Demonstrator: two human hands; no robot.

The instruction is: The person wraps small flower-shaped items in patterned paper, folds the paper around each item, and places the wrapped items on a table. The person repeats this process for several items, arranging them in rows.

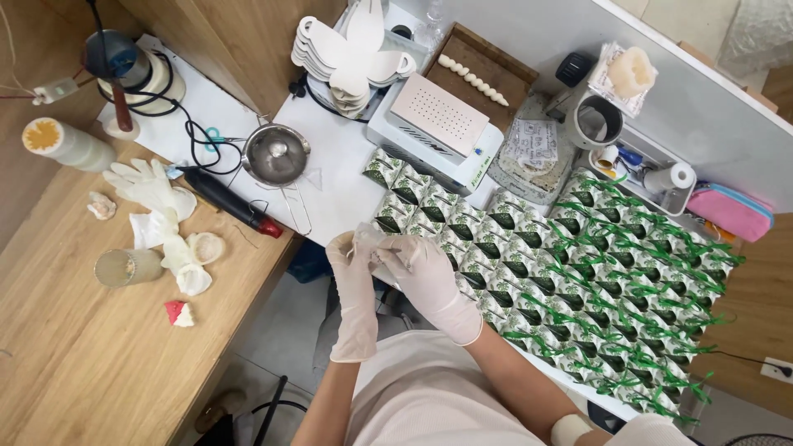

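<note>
Head view, looking down at two gloved hands meeting over the near edge of a white table (pixel 347 177).

Left hand (pixel 353 277), in a white latex glove, is closed around a small clear plastic pouch (pixel 369 239), fingers wrapped on its lower part. Right hand (pixel 425 272), also white-gloved, has its fingertips pinched on the same pouch from the 3 o'clock side. Both hands touch each other at the pouch. What is inside the pouch cannot be told.

The pouch sits just off the 9 o'clock end of a large field of small white packets printed with dark green leaves (pixel 512 264), laid in tight rows on the table. Those toward 3 and 4 o'clock carry green ribbon ties (pixel 652 272); those nearest the hands show none.

At 12 o'clock from the hands: a white box-shaped machine with a perforated top (pixel 438 116), and beyond it a stack of white butterfly-shaped moulds (pixel 347 54). At 11 o'clock: a small round steel pot on a wire stand (pixel 277 154). Beside it, toward 10 o'clock, a black tool with a red tip (pixel 227 201) lies across the table edge.

At 9 o'clock, on a wooden table (pixel 99 372): a loose white glove (pixel 144 183), white wax-like pieces (pixel 194 264), a clear glass tumbler lying on its side (pixel 128 267), a small red-and-white scrap (pixel 177 313).

At 2 o'clock, well apart: a pink zip pouch (pixel 731 211) and a grey tray of small rolls and jars (pixel 652 165).
</note>
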